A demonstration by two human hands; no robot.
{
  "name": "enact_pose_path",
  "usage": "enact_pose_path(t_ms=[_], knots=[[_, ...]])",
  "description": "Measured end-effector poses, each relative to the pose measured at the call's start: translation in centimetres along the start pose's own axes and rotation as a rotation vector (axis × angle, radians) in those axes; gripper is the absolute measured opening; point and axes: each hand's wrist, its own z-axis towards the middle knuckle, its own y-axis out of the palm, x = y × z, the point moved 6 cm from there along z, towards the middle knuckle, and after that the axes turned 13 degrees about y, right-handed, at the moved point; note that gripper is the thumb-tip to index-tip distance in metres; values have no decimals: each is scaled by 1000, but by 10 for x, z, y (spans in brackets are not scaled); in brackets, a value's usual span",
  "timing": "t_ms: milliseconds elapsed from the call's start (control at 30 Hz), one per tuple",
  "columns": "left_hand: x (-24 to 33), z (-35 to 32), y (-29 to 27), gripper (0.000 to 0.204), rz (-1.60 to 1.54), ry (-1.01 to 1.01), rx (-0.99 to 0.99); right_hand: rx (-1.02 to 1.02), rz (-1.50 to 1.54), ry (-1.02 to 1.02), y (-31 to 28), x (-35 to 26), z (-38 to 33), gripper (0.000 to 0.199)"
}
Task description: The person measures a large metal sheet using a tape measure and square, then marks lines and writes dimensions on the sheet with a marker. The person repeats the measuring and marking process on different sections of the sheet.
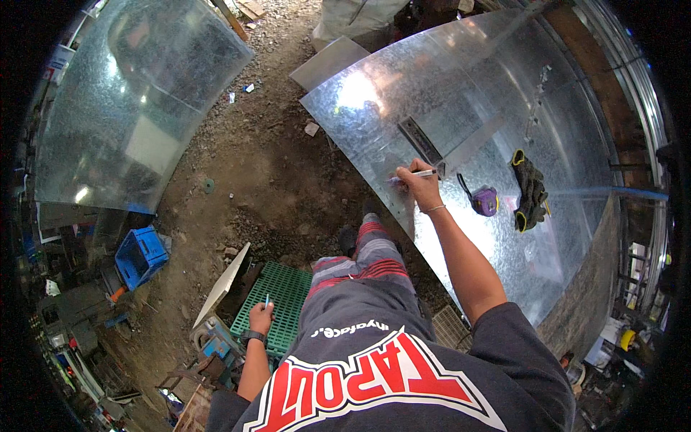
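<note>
My right hand [422, 189] is closed round a marker [425, 173], with its tip end low over the near left part of a shiny metal sheet [461, 79]. Just beyond that hand a dark flat bar [419, 139], like a ruler or square, lies on the sheet. To the right rest a purple tape measure [485, 201] with a black strap and a pair of black work gloves [530, 191] with yellow cuffs. Low on the left, my left hand [260, 318] is closed on a small slim pale-blue thing [267, 299], too small to name.
A second metal sheet [93, 137] stands at the far left. Below it sits a blue crate [141, 258]. A green slatted grate [277, 294] lies beside my legs, near a leaning pale board [222, 285]. Bare dirt floor [252, 165] runs between the sheets.
</note>
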Motion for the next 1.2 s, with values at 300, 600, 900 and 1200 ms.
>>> enact_pose_path(t_ms=[300, 600, 900, 1200], knots=[[0, 3, -1, 33, 20, 35, 27, -8, -77, -84, 21, -13, 22, 33], [-10, 4, -2, 36, 18, -31, 27, 7, -318, -224, 50, -34, 47, 36], [22, 26, -13, 34, -38, -55, 26, 25, -415, -213, 53, -33, 46, 32], [25, 46, -9, 31, -9, 59, 47, 18, -341, -135, 54, -38, 46, 29]])
